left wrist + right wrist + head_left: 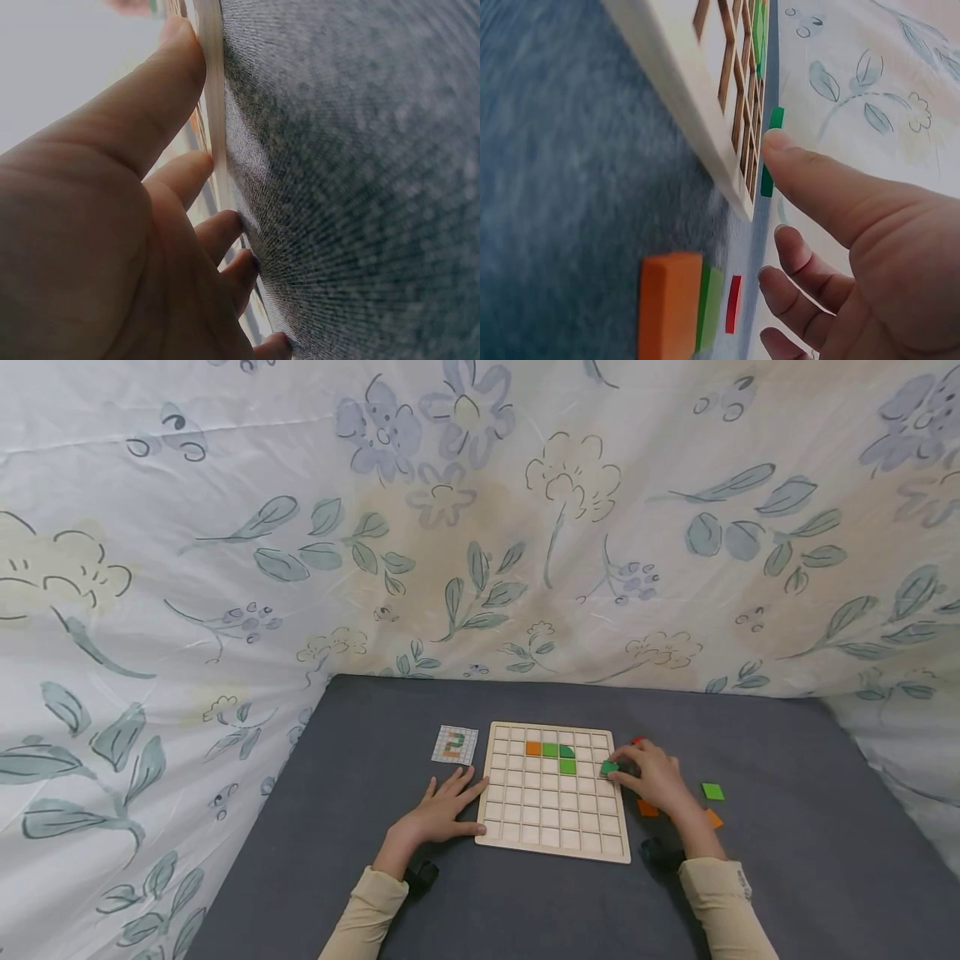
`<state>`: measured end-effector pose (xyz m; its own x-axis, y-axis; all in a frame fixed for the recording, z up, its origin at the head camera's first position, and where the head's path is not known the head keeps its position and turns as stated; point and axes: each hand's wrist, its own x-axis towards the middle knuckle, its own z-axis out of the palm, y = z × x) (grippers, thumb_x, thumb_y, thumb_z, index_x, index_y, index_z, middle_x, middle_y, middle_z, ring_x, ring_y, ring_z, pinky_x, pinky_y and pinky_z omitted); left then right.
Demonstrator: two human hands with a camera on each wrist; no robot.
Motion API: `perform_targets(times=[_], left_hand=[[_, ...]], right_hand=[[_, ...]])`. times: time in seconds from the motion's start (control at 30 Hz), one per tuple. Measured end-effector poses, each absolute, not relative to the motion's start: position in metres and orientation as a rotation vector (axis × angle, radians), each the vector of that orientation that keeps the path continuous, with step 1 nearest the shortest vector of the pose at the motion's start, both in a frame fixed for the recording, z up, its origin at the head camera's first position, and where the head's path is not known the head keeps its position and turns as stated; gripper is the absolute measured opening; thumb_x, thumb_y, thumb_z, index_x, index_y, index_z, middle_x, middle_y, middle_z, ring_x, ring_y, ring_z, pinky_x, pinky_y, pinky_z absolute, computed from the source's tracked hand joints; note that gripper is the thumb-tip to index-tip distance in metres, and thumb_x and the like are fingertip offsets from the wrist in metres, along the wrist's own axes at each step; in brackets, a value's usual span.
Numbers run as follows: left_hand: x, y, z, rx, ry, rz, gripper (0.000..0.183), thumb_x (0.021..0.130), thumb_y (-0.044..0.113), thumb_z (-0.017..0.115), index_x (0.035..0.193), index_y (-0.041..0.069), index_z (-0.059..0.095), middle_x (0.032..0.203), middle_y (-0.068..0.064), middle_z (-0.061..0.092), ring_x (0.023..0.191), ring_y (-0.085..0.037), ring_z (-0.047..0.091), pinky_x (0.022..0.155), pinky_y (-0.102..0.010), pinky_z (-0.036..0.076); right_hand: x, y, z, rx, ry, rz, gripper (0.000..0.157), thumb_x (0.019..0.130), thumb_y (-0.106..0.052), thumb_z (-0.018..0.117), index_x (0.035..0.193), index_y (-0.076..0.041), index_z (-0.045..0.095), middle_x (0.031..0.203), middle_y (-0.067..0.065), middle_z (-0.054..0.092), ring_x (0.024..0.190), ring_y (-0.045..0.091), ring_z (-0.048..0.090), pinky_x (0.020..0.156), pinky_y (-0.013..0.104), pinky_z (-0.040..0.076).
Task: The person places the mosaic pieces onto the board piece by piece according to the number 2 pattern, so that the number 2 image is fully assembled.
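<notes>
My right hand pinches a dark green tile between thumb and fingers, above the right edge of a wooden grid board. In the right wrist view the thumb presses on the face of this tile, and the other fingers are partly hidden behind it. My left hand rests spread at the board's left edge, thumb and fingertips touching the rim. Near the board's top sit an orange tile, a light green tile, a dark green rounded tile and, below that, another light green tile.
A small gridded pattern card lies left of the board. Right of it are loose tiles: red, orange, light green and another orange. Floral cloth hangs behind the dark table.
</notes>
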<state>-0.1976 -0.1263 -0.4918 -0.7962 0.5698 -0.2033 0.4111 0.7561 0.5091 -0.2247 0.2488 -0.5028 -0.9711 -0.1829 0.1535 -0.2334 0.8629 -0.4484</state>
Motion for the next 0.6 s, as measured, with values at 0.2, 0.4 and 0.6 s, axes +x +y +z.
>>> perform_targets(times=[0.2, 0.4, 0.6], left_hand=[[-0.198, -0.127, -0.493, 0.748, 2.61, 0.625, 0.077, 0.086, 0.045, 0.06, 0.149, 0.017, 0.025, 0.155, -0.014, 0.014, 0.143, -0.034, 0.006, 0.108, -0.064, 0.001], [-0.198, -0.127, -0.494, 0.756, 2.606, 0.63, 0.078, 0.086, 0.046, 0.06, 0.149, 0.017, 0.025, 0.154, -0.014, 0.014, 0.143, -0.034, 0.007, 0.108, -0.065, 0.002], [-0.198, -0.127, -0.495, 0.765, 2.61, 0.627, 0.078, 0.086, 0.045, 0.061, 0.149, 0.016, 0.025, 0.154, -0.014, 0.014, 0.142, -0.034, 0.008, 0.108, -0.065, 0.002]], right_hand=[[-0.224, 0.239, -0.5, 0.382, -2.922, 0.739, 0.02, 0.08, -0.027, 0.073, 0.098, -0.02, 0.067, 0.093, 0.009, 0.052, 0.079, 0.021, 0.046, 0.073, 0.05, 0.029], [-0.224, 0.23, -0.501, 0.447, -2.912, 0.761, 0.022, 0.081, -0.026, 0.072, 0.101, -0.017, 0.067, 0.092, 0.007, 0.051, 0.075, 0.018, 0.044, 0.071, 0.045, 0.027], [-0.226, 0.224, -0.506, 0.482, -2.89, 0.777, 0.022, 0.079, -0.028, 0.073, 0.099, -0.02, 0.067, 0.091, 0.004, 0.052, 0.079, 0.018, 0.048, 0.072, 0.045, 0.029]])
